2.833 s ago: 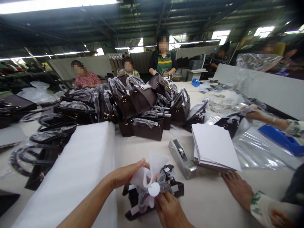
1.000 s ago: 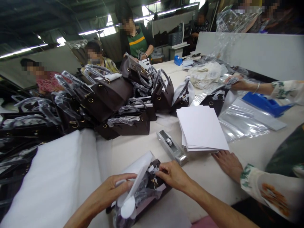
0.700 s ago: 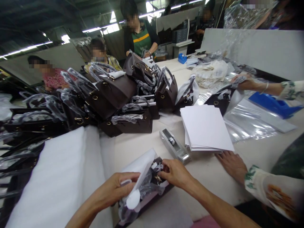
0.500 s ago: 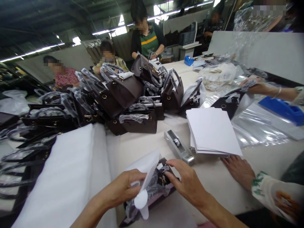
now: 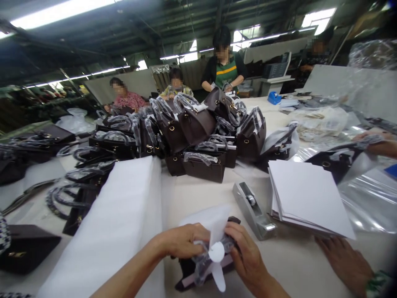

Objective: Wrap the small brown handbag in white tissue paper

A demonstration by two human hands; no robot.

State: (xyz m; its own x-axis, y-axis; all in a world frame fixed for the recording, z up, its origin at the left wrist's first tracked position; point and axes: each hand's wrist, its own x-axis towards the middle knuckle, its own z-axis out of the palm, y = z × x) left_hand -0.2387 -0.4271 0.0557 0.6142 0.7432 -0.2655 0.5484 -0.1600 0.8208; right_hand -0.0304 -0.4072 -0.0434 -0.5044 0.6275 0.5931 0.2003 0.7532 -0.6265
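A small dark brown handbag [image 5: 187, 271] lies on the table right in front of me, its handles covered in clear plastic wrap [image 5: 201, 265]. A white foam sheet [image 5: 217, 219] sticks up between my hands, and a white round-ended tag [image 5: 216, 251] hangs over the bag's near side. My left hand [image 5: 186, 240] is closed at the wrapped handle, beside the foam sheet. Curled round the bag's right part is my right hand [image 5: 246, 252], its fingertips at the wrapped handle and foam. The fingers partly hide what is under them.
Left of the bag stands a stack of white foam sheets [image 5: 120, 207]. A grey tape dispenser [image 5: 252, 211] and a pile of white boards [image 5: 305, 192] lie to the right. Behind is a heap of brown handbags [image 5: 195, 124]. A co-worker's hand [image 5: 345, 256] rests beside the boards.
My view has swung left. My left hand has shifted toward the wrapped handle, and my right hand has moved from the hardware at the bag's top to close round its right part.
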